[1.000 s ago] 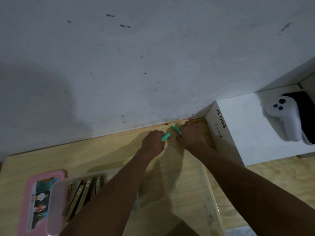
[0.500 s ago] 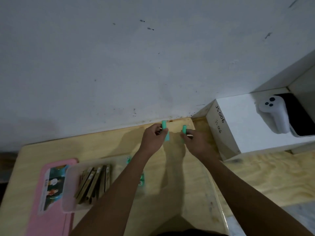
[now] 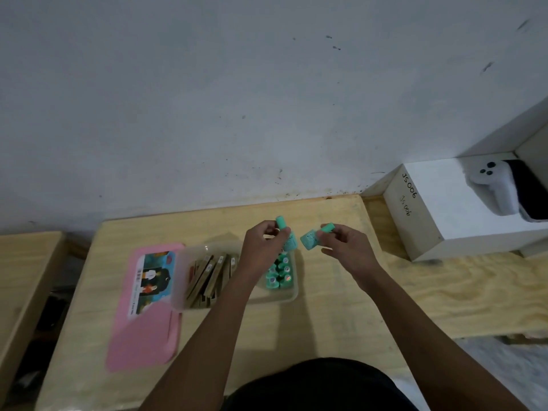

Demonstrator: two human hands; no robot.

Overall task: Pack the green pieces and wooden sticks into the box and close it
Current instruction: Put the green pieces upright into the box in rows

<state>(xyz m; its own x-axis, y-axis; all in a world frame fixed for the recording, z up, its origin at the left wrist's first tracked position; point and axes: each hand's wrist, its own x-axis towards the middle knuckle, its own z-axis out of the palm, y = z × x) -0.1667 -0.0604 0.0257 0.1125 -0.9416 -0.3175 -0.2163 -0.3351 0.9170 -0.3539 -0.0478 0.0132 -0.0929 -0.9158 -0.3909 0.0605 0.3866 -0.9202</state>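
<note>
Both hands are nearer the box [image 3: 292, 295] now, back from the wall. The left hand [image 3: 262, 247] pinches green pieces [image 3: 289, 243] right over the box, likely so they can drop in with the green ones already inside. The right hand [image 3: 348, 250] pinches more green ones just beside it, as if waiting its turn. The wooden sticks [image 3: 207, 277] lie in the box's left part. The pink lid [image 3: 142, 330] lies flat next to the box, handy for closing.
</note>
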